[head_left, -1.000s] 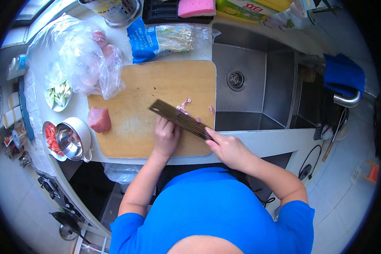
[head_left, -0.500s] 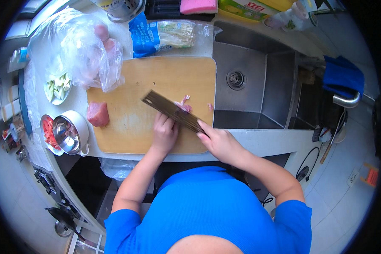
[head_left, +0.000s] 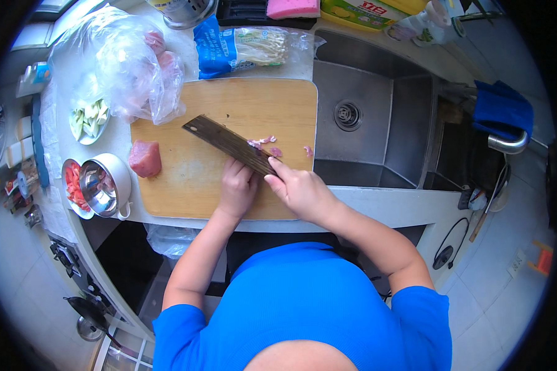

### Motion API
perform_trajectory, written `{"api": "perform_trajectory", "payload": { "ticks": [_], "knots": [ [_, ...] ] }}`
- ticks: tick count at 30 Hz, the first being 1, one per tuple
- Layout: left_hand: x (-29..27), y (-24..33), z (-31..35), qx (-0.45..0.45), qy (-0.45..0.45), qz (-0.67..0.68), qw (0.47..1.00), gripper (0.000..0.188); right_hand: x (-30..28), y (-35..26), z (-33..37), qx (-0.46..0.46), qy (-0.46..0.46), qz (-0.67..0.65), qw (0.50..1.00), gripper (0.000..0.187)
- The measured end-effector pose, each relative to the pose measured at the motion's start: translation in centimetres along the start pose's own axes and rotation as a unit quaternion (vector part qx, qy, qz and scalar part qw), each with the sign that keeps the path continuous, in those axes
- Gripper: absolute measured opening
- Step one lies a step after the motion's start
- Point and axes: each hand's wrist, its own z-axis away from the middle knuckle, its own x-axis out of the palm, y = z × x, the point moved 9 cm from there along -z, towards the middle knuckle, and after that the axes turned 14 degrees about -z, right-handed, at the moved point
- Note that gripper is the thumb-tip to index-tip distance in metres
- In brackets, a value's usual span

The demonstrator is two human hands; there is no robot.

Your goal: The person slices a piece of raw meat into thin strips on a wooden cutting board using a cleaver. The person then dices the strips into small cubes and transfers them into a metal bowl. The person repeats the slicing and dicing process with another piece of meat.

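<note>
My right hand [head_left: 303, 190] is closed round the handle end of a cleaver [head_left: 223, 141]. Its dark, broad blade slants to the far left over the wooden cutting board [head_left: 192, 201]. My left hand [head_left: 237, 190] rests on the board with curled fingers against the near side of the blade; whatever lies under those fingertips is hidden. Small pink meat pieces [head_left: 276, 152] are scattered just beyond the blade, and one sits by the board's right edge. A block of raw meat [head_left: 145, 159] lies at the board's left edge.
Left of the board stand a white-and-steel cup [head_left: 121, 185], a dish of red pieces [head_left: 74, 190] and a plate of pale green slices [head_left: 89, 123]. A plastic bag of meat [head_left: 130, 74] overlaps the board's far left corner. Packaged enoki mushrooms [head_left: 260, 46] lie behind; a steel sink [head_left: 359, 148] is at right.
The cleaver and my right hand have shifted left, and the blade's tip now reaches farther to the far left. My left hand keeps nearly the same place on the board.
</note>
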Motion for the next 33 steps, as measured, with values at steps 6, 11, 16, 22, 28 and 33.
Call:
{"api": "perform_trajectory", "payload": {
  "ticks": [6, 11, 16, 22, 28, 33],
  "knots": [
    [-2.3, 1.4, -0.8, 0.041, 0.030, 0.025, 0.998, 0.020, -3.0, 1.7, 2.3, 0.071, 0.003, -0.135, 0.988, 0.042],
    [-2.3, 2.6, -0.6, 0.023, 0.033, 0.020, 0.999, 0.020, -3.2, -0.2, 3.0, 0.035, 0.002, -0.112, 0.993, 0.044],
    [-0.9, 1.6, -0.1, 0.014, 0.024, -0.013, 1.000, 0.022, -3.0, 0.5, 3.8, 0.076, -0.039, -0.069, 0.994, 0.045],
    [-0.9, 1.6, -0.4, 0.022, 0.036, 0.007, 0.999, 0.023, -6.7, -0.1, 2.7, 0.082, 0.059, -0.121, 0.988, 0.042],
    [-0.7, 1.6, -0.3, 0.022, 0.027, -0.023, 0.999, 0.024, -3.1, 0.6, 3.8, 0.077, -0.021, -0.084, 0.993, 0.043],
    [0.5, 0.5, 0.6, -0.001, -0.018, -0.013, 1.000, 0.027, -0.8, 0.5, 2.0, 0.094, -0.054, -0.020, 0.994, 0.042]
  ]
}}
